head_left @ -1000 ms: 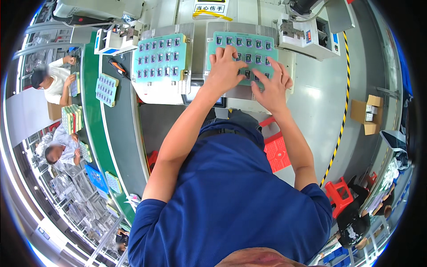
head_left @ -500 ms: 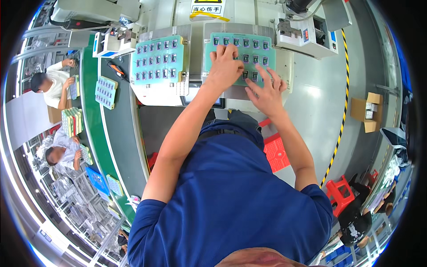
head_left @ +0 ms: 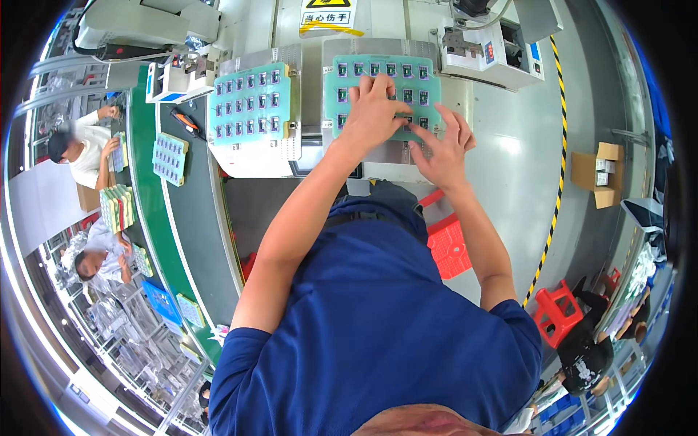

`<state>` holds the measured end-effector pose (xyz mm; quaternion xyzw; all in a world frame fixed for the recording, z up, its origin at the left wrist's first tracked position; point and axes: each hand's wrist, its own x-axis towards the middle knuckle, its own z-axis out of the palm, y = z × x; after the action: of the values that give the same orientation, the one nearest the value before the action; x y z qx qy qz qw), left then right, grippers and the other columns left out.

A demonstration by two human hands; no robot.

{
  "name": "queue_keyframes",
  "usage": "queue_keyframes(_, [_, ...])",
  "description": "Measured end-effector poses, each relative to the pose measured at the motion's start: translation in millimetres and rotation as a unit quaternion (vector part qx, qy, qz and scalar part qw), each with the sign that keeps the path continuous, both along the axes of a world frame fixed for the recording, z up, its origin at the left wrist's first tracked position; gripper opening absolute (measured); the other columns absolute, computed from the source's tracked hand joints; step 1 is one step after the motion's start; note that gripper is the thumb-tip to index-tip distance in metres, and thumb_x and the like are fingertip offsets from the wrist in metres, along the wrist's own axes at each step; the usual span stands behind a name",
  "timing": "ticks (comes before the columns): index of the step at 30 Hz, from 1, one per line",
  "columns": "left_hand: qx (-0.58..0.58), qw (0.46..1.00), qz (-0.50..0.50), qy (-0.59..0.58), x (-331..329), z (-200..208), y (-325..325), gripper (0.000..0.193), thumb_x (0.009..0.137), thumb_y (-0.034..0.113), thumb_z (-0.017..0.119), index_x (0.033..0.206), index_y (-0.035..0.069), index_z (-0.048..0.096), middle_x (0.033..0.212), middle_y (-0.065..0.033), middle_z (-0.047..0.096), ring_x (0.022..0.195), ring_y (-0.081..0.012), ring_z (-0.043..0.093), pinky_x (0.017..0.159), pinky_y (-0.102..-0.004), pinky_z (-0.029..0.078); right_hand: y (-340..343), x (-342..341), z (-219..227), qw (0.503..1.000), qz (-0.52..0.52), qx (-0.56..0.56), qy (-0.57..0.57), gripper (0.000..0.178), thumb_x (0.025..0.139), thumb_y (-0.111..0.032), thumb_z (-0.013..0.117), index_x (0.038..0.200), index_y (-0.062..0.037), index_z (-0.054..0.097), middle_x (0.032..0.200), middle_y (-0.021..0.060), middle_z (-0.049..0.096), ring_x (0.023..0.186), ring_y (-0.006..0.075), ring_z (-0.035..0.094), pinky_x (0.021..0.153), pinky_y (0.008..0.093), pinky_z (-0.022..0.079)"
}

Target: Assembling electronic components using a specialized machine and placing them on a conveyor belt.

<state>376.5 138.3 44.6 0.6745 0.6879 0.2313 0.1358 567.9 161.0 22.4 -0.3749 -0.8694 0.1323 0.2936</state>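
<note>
A pale green tray [head_left: 424,110] holds rows of small dark square parts and lies on the right-hand metal plate. My left hand [head_left: 372,115] is over its middle, fingers bent down onto the parts and the thumb held apart, pointing right. At the tray's lower right edge is my right hand [head_left: 445,154], fingers spread, with one fingertip close to a part in the bottom row near my left thumb. I see nothing held in either hand. The palms' undersides and some parts are hidden. A second, similar tray [head_left: 254,103] sits on the left-hand plate.
White machine units [head_left: 494,54] flank the plates, with another unit [head_left: 178,81] at left. An orange-and-black tool [head_left: 187,121] and another tray [head_left: 170,158] lie on the conveyor side at left, where two people work. A red stool [head_left: 448,247] stands below my right arm.
The whole view has shifted slightly, so the trays appear further left. Against the tray, my right hand has drawn a little to the right; my left hand remains over the middle.
</note>
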Motion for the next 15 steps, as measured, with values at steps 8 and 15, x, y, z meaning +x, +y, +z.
queue_keyframes(8, [-0.003, 0.999, 0.037, 0.008, 5, -9, 5, 0.013, 0.064, 0.022, 0.081, 0.076, 0.023, 0.077, 0.102, -0.0014, 0.042, 0.103, -0.0280, 0.038, 0.086, -0.0449, 0.029, -4, 9, -14, 0.999, 0.025, 0.004, -0.025, 0.025, 0.072, -0.027, 0.074, 0.097, -0.0267, 0.074, 0.140, 0.0018, 0.045, 0.125, 0.0269, 0.036, 0.093, 0.0449, 0.023])
queue_keyframes(15, [-0.073, 0.993, 0.097, 0.010, 14, -4, 11, 0.018, 0.063, 0.022, 0.083, 0.080, 0.024, 0.078, 0.104, -0.0017, 0.042, 0.103, -0.0293, 0.038, 0.088, -0.0473, 0.029, -8, 14, -19, 0.998, 0.000, 0.063, -0.011, 0.030, 0.073, -0.026, 0.072, 0.103, -0.0303, 0.072, 0.134, -0.0017, 0.050, 0.123, 0.0250, 0.037, 0.093, 0.0434, 0.023])
